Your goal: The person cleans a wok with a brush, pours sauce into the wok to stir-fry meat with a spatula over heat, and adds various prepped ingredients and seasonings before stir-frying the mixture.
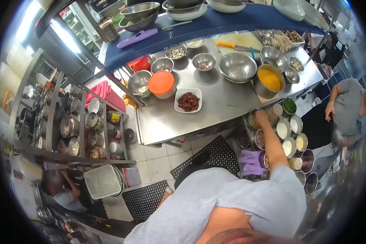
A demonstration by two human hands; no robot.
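Note:
My right hand [261,118] reaches into a round metal container [253,119] at the edge of the steel table [158,129]; its fingertips are hidden, so what they hold cannot be made out. Beside it stand a container of chopped pink food [259,139], a container of green pieces [289,105] and one of white cream [283,129]. My left hand [165,197] hangs low beside my body, mostly hidden by my shirt. On the table is a white square bowl [177,106] with dark red-brown meat [188,101].
An orange-lidded tub [162,83], steel bowls [236,67] and a pot of orange liquid [269,79] stand on the table. Pan racks [81,118] are at left. One person [347,105] stands at right, another [67,195] is lower left. Black mats [209,158] cover some floor.

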